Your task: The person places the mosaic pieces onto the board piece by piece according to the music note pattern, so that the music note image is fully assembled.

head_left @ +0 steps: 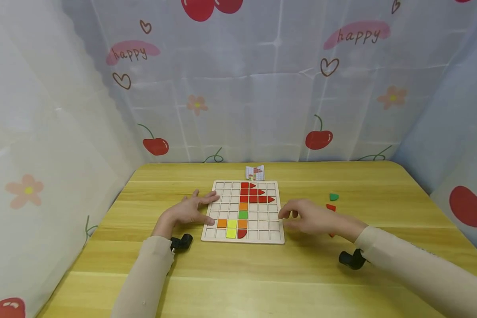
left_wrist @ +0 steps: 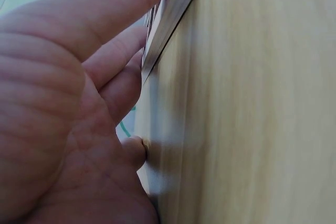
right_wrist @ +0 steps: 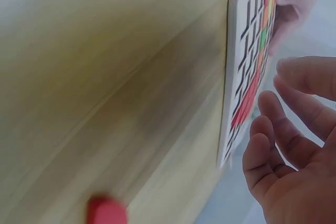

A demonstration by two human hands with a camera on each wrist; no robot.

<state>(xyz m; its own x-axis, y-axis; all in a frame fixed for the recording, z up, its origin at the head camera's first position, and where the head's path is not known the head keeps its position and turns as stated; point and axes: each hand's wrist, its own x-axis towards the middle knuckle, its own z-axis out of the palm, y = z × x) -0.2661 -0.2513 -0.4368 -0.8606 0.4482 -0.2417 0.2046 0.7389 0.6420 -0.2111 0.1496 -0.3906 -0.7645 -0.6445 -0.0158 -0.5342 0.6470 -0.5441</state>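
Note:
A wooden grid board lies on the table with colored tiles set in some of its squares. Rows of red tiles with pointed ends fill part of the top; below them run orange, green and yellow squares and a red rounded piece. My left hand rests at the board's left edge, thumb and fingers spread onto it. Just off the right edge hovers my right hand, fingers loosely bent; in the right wrist view nothing shows between its thumb and fingers.
Behind the board stands a small folded picture card with a colored pattern. To the right lie a green rounded piece and a red piece, with another partly hidden under the right hand. A printed curtain hangs along the table's back.

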